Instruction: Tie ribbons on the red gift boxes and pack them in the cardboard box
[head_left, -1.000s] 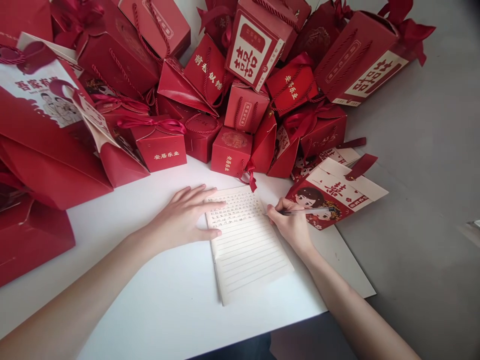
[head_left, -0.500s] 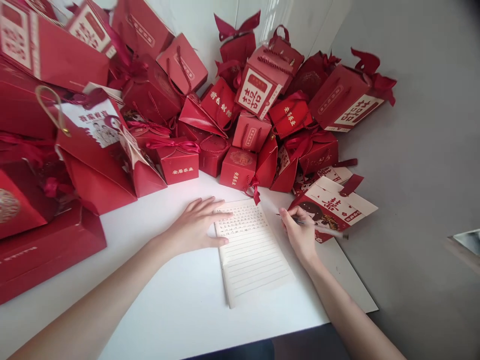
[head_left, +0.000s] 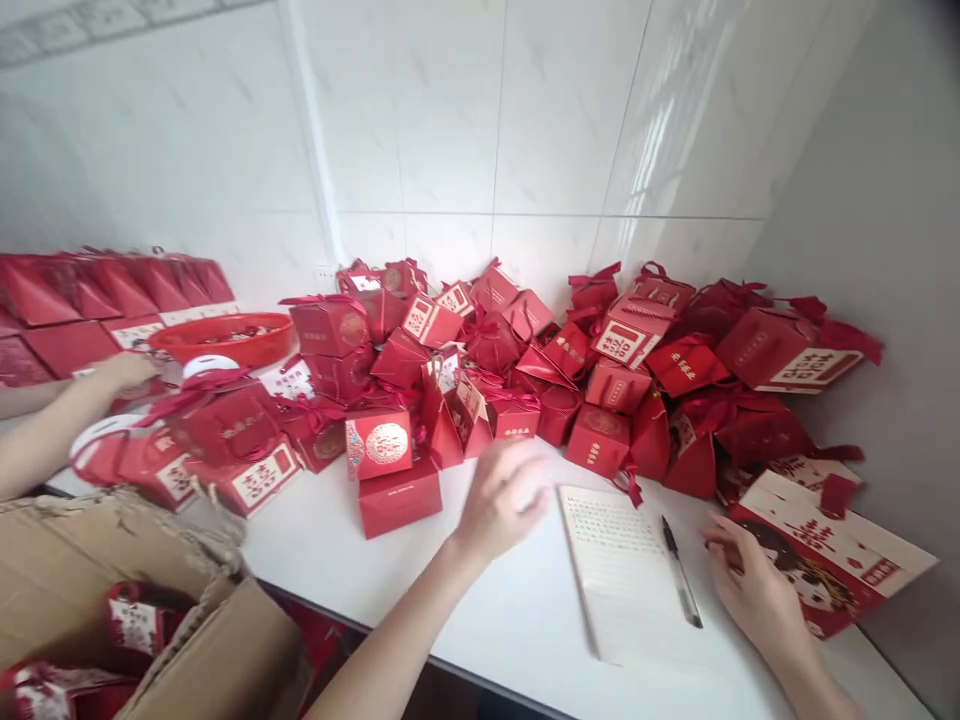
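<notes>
My left hand (head_left: 504, 505) is raised over the white table, left of the notebook; its fingers are blurred, loosely bent and apart, with nothing seen in them. The lined notebook (head_left: 626, 590) lies open, with rows of handwriting across its upper part. A pen (head_left: 681, 572) with a black cap end and clear barrel rests along the page's right edge. To the right of that pen, my right hand (head_left: 754, 580) stays low over the table with slightly bent, parted fingers and holds nothing. Beside it lies a flat red-and-white gift bag (head_left: 832, 545) with a printed cartoon face.
Red gift boxes (head_left: 600, 435) with ribbons are heaped along the wall. At left, another person's hand (head_left: 124, 375) reaches among boxes near a red basin (head_left: 225, 340). A cardboard carton (head_left: 232, 650) holding red packages stands at the table's front left.
The pen has left my right hand and lies by the notebook. My left hand has lifted off the page. The view has swung left and up, showing the carton and another person's arm.
</notes>
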